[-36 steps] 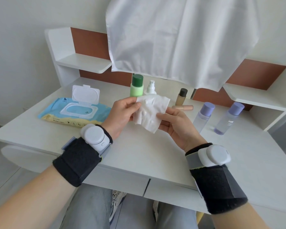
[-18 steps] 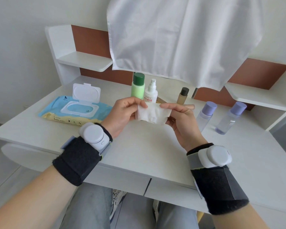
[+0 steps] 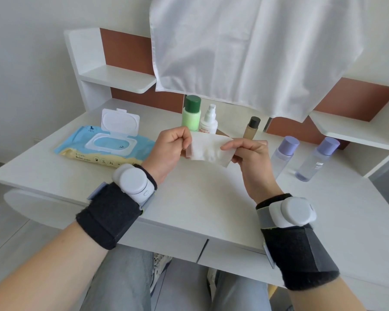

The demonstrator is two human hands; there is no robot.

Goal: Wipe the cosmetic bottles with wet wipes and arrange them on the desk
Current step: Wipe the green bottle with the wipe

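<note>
Left grip [image 3: 169, 150] and right grip [image 3: 250, 158] pinch opposite ends of a folded white wipe [image 3: 209, 149].

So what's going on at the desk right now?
A person holds a white wet wipe between both hands above the white desk: the left hand pinches one end, the right hand the other. No bottle is in hand yet. The green bottle, white spray bottle, small beige bottle and two clear purple-capped bottles stand behind; the blue wipes pack lies open.
</note>
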